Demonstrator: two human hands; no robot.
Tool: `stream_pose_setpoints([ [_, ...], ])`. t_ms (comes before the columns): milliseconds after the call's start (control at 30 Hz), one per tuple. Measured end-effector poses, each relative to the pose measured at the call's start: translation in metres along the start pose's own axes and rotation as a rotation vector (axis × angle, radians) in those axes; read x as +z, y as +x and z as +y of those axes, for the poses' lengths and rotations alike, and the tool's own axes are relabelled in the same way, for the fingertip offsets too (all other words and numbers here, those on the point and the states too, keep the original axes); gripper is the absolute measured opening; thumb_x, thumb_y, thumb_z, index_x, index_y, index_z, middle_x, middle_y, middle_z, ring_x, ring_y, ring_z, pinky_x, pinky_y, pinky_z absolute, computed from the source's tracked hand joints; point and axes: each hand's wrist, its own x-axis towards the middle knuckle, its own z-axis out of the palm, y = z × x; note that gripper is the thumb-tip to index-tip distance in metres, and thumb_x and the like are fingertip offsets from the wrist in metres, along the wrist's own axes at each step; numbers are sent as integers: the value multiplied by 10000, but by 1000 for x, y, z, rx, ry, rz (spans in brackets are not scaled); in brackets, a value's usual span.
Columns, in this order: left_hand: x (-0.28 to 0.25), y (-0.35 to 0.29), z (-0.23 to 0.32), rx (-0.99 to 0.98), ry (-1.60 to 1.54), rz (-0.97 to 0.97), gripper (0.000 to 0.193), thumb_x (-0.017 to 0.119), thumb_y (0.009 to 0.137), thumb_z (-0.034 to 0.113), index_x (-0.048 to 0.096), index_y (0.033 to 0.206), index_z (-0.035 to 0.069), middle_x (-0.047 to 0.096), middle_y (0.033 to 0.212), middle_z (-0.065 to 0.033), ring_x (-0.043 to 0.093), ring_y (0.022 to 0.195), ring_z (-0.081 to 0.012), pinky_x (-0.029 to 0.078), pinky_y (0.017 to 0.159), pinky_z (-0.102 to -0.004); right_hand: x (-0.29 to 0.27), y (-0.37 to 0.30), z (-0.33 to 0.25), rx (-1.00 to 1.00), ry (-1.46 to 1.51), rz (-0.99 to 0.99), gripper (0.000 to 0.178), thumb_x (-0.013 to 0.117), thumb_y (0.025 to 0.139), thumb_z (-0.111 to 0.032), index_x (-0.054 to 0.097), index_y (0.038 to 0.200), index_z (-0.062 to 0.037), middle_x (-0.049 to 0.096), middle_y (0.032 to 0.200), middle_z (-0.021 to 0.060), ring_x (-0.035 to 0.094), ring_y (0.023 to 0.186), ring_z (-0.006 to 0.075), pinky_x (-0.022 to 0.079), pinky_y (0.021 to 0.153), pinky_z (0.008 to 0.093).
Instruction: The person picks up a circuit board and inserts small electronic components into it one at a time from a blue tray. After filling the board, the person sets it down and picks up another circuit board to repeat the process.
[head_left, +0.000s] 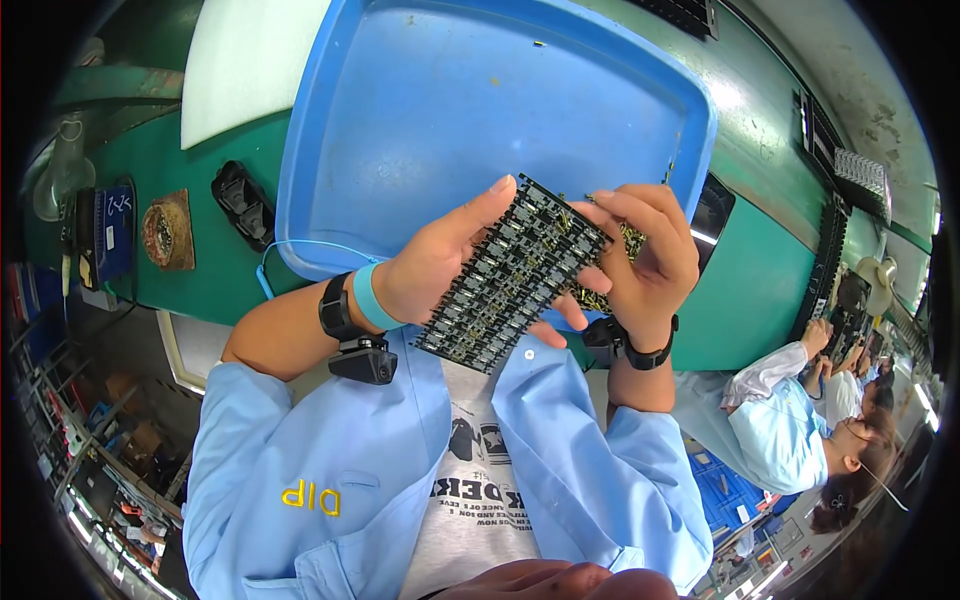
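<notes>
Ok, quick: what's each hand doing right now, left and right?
Left hand: closed on the near edge of the black circuit board panel, thumb on top.
Right hand: gripping the panel's far edge, fingers curled over it.

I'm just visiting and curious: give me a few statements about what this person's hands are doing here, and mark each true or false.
1. Both hands hold one dark circuit board panel. True: the left hand grips its left edge, the right hand its right side.
2. The panel lies flat in the blue tray. False: it is held up in front of the tray.
3. The tray is red. False: it is blue.
4. The left wrist wears a light blue band. True.
5. Another person is working at the right. True.
</notes>
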Motion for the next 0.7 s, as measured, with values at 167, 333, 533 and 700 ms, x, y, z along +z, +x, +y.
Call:
stream_pose_setpoints([
  [167, 2, 7, -1, 42, 8, 54, 754, 250, 1131, 651, 383, 1640, 112, 608, 1446, -216, 683, 1209, -367, 581, 1036, -546, -9, 3, 3, 45, -81, 51, 353, 720, 777, 142, 786, 1085, -18, 718, 966, 94, 676, 857, 229, 530, 730, 321],
  [333, -3, 7, -3, 32, 87, 158, 738, 251, 1138, 629, 449, 1572, 66, 633, 1386, -220, 684, 1207, -408, 590, 1017, -590, -1, 0, -4, 21, -101, -47, 282, 789, 795, 102, 797, 1054, -8, 696, 957, 89, 654, 853, 198, 506, 716, 306],
  [533, -5, 4, -2, 19, 110, 216, 712, 251, 1145, 610, 519, 1481, 42, 650, 1344, -208, 691, 1189, -428, 586, 1019, -625, 6, 1, -8, 2, -171, -87, 254, 821, 780, 87, 812, 1013, -14, 685, 947, 80, 637, 825, 180, 484, 688, 298],
  [700, -5, 3, -2, 26, 84, 193, 725, 252, 1143, 618, 476, 1542, 56, 655, 1342, -205, 691, 1196, -414, 585, 1021, -621, 6, 1, -10, 26, -139, -109, 259, 828, 782, 84, 805, 1023, -7, 683, 940, 82, 637, 814, 183, 491, 687, 294],
])
